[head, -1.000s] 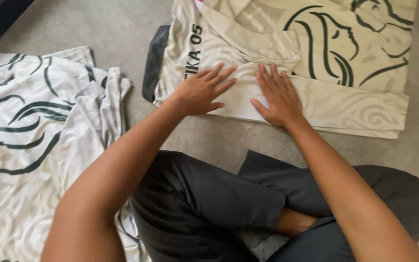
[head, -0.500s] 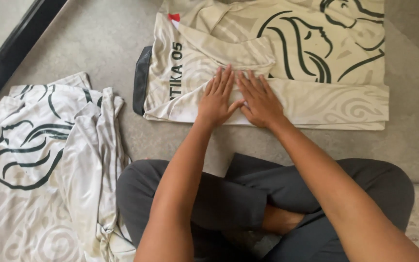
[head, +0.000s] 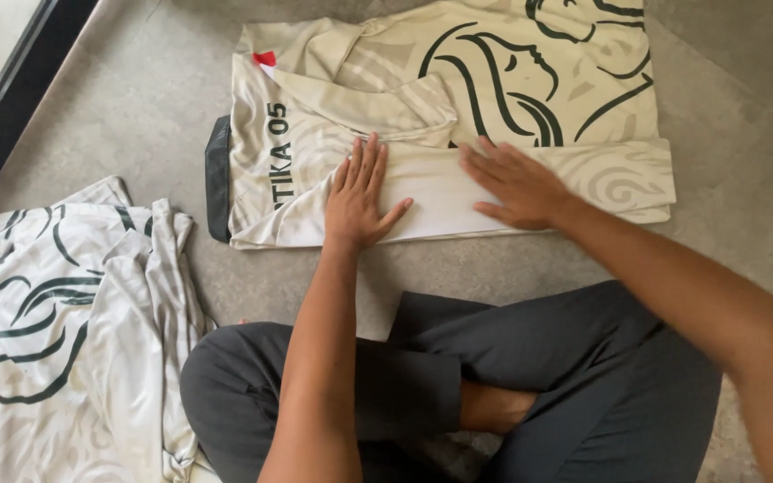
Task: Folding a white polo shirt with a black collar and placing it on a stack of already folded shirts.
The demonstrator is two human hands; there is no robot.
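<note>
Fingers spread flat, left hand [head: 357, 199] and right hand [head: 516, 183] press my half-folded shirt [head: 494, 80]; pile [head: 55, 313] at 8 o'clock unfolded.

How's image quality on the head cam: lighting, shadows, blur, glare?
Head view: soft, even daylight, no glare on the cream shirt or the grey floor. Only faint shadows under the left hand and right hand, both flat on the shirt. Hands and print lines look sharp, no evident motion blur. The right forearm looms large at the lower right edge, wide-angle stretch. A second shirt lies cropped at left.
</note>
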